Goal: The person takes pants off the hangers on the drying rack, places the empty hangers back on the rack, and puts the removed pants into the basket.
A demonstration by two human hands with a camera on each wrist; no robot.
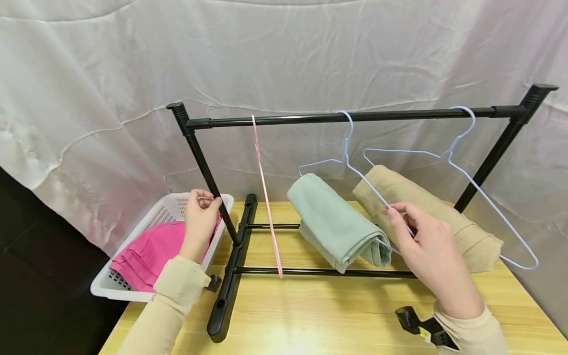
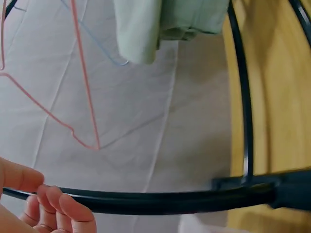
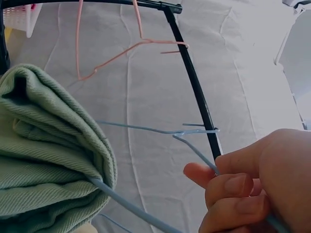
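My right hand (image 1: 428, 239) pinches the sloping arm of a light blue hanger (image 1: 347, 143) between thumb and fingers; its hook is over the black top bar. Folded pale green trousers (image 1: 335, 222) hang over that hanger's lower bar. In the right wrist view, the hanger wire (image 3: 131, 208) runs out of the folded green cloth (image 3: 53, 155). My left hand (image 1: 199, 222) is beside the rack's left post (image 1: 206, 167), with fingers loosely bent and fingertips right at the post. In the left wrist view, the left fingers (image 2: 63, 208) overlap the post.
A pink hanger (image 1: 267, 197) hangs bare on the top bar (image 1: 293, 119). Khaki trousers (image 1: 430, 217) hang at the right on another blue hanger (image 1: 483, 192). A white basket (image 1: 104, 291) at the left holds pink cloth (image 1: 153, 251). The rack's feet (image 1: 222, 308) stand on the wooden table (image 1: 284, 315).
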